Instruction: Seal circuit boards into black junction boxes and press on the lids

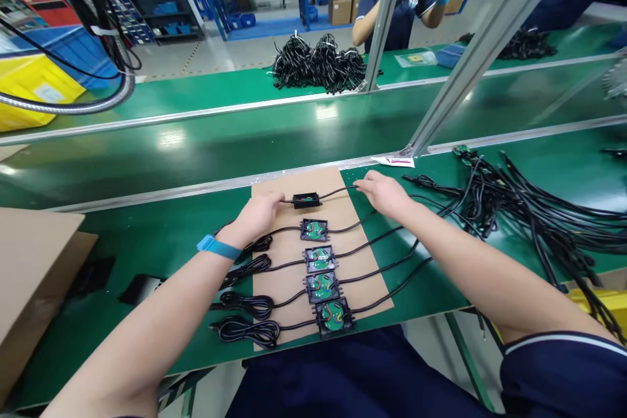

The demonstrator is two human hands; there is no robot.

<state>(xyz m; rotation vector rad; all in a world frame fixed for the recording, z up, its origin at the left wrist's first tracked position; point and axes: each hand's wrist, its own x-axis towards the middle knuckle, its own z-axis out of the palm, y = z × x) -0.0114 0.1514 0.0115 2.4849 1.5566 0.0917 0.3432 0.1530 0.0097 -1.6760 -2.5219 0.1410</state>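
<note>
My left hand (259,214) is closed on the black cable just left of a small black housing (305,200) with a green circuit board inside. On the other side, my right hand (381,191) pinches the cable that leaves the same housing. That housing lies at the far end of a cardboard sheet (284,281). Nearer to me, several more open housings sit in a column, among them one with a green board (334,317) at the front. Each has a coiled cable (249,331) to the left and a straight cable to the right.
A large bundle of black cables (529,215) lies on the right of the green bench. A cardboard box (34,274) stands at left. Beyond the conveyor are a cable heap (318,65), metal posts (416,137) and a co-worker (401,19). A small white tube (396,161) lies by the rail.
</note>
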